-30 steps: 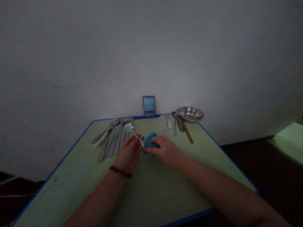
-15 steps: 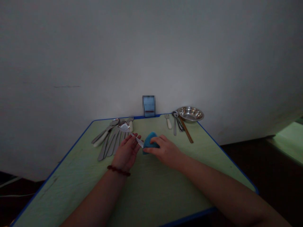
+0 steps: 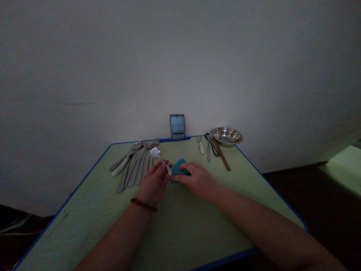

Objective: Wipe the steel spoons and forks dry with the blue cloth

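Spoon (image 3: 155, 152) meets blue sponge (image 3: 178, 171) between two bare hands

And here we are, toward the far side of the green table (image 3: 197, 226), with both hands close together just in from that far edge! The left hand (image 3: 153, 183) is closed, fingers curled around the slim steel handle of the spoon, with the shiny bowl sticking up and out past the fingertips toward the far edge. A dark beaded bracelet (image 3: 143, 204) sits on that wrist. Over on the right, the right hand (image 3: 197, 180) grips the blue sponge, fingers wrapped over its side, and the sponge sits snug against the end of the spoon handle. Not much daylight between those two hands: the spoon and sponge are touching right there in the middle.

Just past the left hand, a fan of table knives (image 3: 132, 169) lies on the green surface, with spoons (image 3: 124, 160) alongside at their left and a fork (image 3: 156, 142) up by the far edge. Across to the right, along that same far edge, we have a white-handled utensil (image 3: 200, 145), a tight little cluster of steel cutlery (image 3: 210, 148) and a pair of wooden chopsticks (image 3: 222, 155) angling toward the table's right side. A steel bowl (image 3: 227, 136) sits up at the far right corner, and a blurred blue rectangle (image 3: 177, 127) stands behind the far edge, against the white wall (image 3: 180, 56).
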Action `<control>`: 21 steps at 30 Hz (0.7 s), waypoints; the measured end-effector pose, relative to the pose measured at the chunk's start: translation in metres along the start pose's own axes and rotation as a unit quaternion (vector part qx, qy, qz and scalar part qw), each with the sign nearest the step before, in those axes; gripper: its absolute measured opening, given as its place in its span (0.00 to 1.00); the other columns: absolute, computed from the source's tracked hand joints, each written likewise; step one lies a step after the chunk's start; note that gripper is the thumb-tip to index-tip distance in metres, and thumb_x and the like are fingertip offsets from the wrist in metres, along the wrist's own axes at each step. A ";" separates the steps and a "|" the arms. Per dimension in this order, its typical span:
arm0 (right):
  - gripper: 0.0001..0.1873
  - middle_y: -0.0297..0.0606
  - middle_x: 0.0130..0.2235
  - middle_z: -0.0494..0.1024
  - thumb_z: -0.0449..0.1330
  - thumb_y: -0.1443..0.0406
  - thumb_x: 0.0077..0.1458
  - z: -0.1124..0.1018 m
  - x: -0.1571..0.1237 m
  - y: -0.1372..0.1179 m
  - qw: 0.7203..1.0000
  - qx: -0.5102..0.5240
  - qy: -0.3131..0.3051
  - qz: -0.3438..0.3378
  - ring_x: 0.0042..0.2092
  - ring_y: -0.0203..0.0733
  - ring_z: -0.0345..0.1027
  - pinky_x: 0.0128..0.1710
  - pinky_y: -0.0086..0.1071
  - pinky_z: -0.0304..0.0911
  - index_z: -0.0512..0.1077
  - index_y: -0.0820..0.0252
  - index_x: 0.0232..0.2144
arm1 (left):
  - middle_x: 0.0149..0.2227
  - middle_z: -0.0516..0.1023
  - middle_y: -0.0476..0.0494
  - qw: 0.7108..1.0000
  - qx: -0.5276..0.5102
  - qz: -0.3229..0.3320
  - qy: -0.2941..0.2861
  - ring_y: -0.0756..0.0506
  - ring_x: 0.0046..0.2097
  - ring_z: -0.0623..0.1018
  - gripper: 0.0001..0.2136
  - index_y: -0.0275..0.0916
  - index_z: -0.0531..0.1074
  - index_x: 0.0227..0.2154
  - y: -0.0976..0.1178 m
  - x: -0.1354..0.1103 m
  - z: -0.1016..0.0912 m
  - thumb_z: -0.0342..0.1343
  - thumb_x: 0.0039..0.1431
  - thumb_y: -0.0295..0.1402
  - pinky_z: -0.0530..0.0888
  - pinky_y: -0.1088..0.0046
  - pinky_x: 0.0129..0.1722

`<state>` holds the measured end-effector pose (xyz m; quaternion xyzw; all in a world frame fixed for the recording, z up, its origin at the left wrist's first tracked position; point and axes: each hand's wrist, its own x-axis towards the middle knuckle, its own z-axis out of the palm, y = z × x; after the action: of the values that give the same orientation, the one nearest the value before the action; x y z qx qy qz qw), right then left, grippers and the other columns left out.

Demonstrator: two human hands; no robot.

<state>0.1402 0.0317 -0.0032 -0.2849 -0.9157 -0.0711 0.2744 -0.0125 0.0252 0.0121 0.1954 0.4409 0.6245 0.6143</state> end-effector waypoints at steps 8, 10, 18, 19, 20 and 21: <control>0.16 0.39 0.40 0.64 0.47 0.67 0.54 -0.001 0.001 0.001 1.000 0.003 0.005 0.000 0.37 0.38 0.54 0.38 0.33 0.56 0.66 0.48 0.43 | 0.27 0.72 0.47 1.000 0.000 -0.002 0.007 0.53 0.28 0.73 0.07 0.36 0.67 0.25 0.002 -0.001 0.000 0.47 0.50 0.20 0.71 0.80 0.27; 0.15 0.39 0.40 0.65 0.48 0.67 0.54 0.000 0.001 0.000 1.000 0.008 0.005 0.006 0.37 0.38 0.55 0.39 0.33 0.56 0.67 0.49 0.42 | 0.28 0.72 0.47 1.000 -0.011 0.002 0.006 0.53 0.29 0.73 0.07 0.35 0.67 0.24 0.002 0.000 -0.001 0.47 0.50 0.19 0.71 0.79 0.27; 0.17 0.41 0.41 0.65 0.49 0.71 0.52 -0.002 0.001 -0.002 0.995 0.092 0.008 0.032 0.42 0.40 0.57 0.42 0.36 0.56 0.68 0.50 0.41 | 0.29 0.71 0.46 0.999 -0.034 0.013 0.019 0.52 0.30 0.73 0.06 0.34 0.67 0.24 0.005 0.002 -0.004 0.48 0.50 0.20 0.72 0.79 0.27; 0.17 0.40 0.41 0.66 0.49 0.72 0.51 -0.003 0.001 -0.002 0.990 0.129 0.012 0.047 0.42 0.39 0.57 0.43 0.36 0.56 0.69 0.51 0.40 | 0.29 0.71 0.46 0.999 -0.035 0.015 0.020 0.53 0.30 0.73 0.06 0.34 0.67 0.24 0.006 0.002 -0.004 0.48 0.50 0.20 0.72 0.79 0.27; 0.17 0.39 0.40 0.66 0.49 0.73 0.50 -0.003 0.002 -0.002 0.982 0.177 0.018 0.066 0.43 0.38 0.58 0.43 0.36 0.56 0.69 0.52 0.40 | 0.29 0.71 0.46 0.999 -0.034 0.018 0.020 0.53 0.30 0.73 0.06 0.34 0.67 0.24 0.006 0.002 -0.004 0.48 0.51 0.20 0.72 0.80 0.27; 0.18 0.38 0.40 0.67 0.50 0.74 0.48 -0.002 0.002 -0.001 0.968 0.232 0.022 0.091 0.43 0.37 0.59 0.44 0.37 0.56 0.69 0.52 0.39 | 0.28 0.71 0.46 0.999 -0.034 0.021 0.020 0.53 0.30 0.73 0.06 0.34 0.67 0.24 0.007 0.003 -0.005 0.47 0.51 0.20 0.72 0.80 0.27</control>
<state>0.1389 0.0309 -0.0001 -0.2941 -0.8710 0.1621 0.3586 -0.0205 0.0272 0.0142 0.1711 0.4278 0.6558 0.5980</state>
